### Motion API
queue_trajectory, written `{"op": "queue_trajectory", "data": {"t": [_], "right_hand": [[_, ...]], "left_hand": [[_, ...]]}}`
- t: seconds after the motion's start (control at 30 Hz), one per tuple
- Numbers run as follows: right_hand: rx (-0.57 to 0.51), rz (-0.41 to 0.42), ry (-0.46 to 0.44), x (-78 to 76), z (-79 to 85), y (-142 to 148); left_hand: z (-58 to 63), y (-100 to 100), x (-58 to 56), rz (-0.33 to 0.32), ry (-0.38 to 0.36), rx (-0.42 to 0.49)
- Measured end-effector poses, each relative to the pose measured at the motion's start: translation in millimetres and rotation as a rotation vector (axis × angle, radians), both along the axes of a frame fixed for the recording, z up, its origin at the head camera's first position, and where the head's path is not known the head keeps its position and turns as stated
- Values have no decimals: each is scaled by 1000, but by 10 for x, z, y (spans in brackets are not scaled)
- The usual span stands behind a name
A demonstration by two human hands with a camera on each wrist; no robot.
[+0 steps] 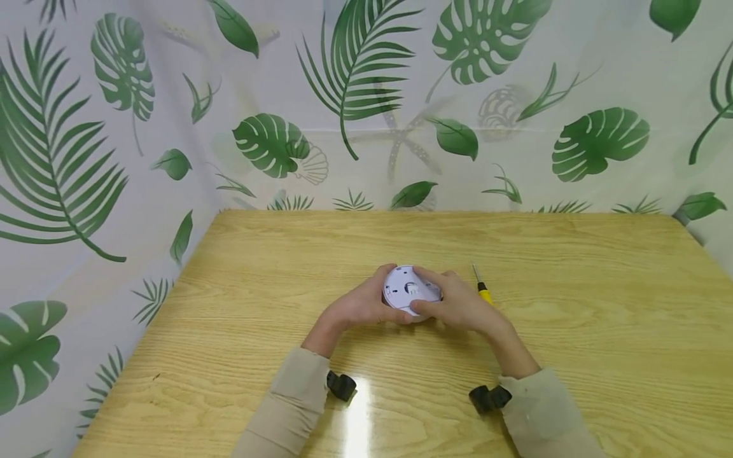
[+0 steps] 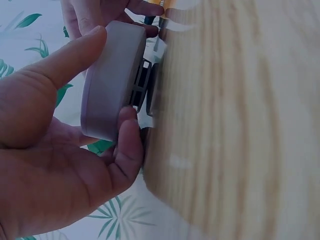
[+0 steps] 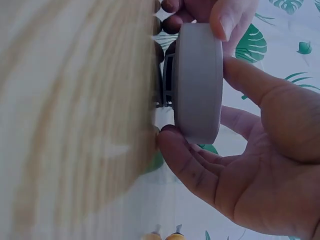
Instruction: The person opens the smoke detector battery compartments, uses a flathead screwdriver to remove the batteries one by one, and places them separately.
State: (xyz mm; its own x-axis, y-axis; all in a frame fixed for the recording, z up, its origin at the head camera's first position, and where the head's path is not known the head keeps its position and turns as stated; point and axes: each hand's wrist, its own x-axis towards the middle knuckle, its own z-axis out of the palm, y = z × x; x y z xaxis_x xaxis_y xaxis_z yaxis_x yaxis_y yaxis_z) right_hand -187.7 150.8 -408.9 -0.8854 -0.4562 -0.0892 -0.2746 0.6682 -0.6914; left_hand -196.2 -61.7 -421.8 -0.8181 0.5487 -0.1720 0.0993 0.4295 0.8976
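Note:
A round white smoke detector (image 1: 399,294) is held just above the table, with its flat slotted back turned up. My left hand (image 1: 363,306) grips its left side, thumb along the near rim and fingers round the far edge. From the opposite side my right hand (image 1: 460,304) holds the rim, its thumb lying on the back face. In the left wrist view, the detector's pale side wall (image 2: 112,82) sits between thumb and fingers, and a dark slatted vent faces the tabletop. The right wrist view shows the same wall (image 3: 199,85) between both hands.
Just right of my right hand lies a yellow-handled screwdriver (image 1: 484,292), its metal tip pointing away from me. Wood-grain tabletop (image 1: 286,254) spreads around the hands. A leaf-printed cloth (image 1: 401,95) hangs behind and at the left. Each wrist carries a black camera (image 1: 342,385).

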Motion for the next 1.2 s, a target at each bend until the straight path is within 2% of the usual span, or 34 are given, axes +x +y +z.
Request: {"op": "queue_trajectory", "data": {"t": [0.17,0.27,0.5,0.97,1.2], "right_hand": [[20,37,-8,-47,-7,23],[53,48,-13,-72,10,41],[65,59,9,-146,6,44],[-86,132,6,-274,-63,42],[-70,184,13,-290,-24,133]], "left_hand": [[27,0,16,-1,76,-127],[38,-1,18,-3,90,-150],[36,-35,12,-27,98,-113],[43,-47,23,-49,88,-75],[24,-39,17,-44,55,-61]]}}
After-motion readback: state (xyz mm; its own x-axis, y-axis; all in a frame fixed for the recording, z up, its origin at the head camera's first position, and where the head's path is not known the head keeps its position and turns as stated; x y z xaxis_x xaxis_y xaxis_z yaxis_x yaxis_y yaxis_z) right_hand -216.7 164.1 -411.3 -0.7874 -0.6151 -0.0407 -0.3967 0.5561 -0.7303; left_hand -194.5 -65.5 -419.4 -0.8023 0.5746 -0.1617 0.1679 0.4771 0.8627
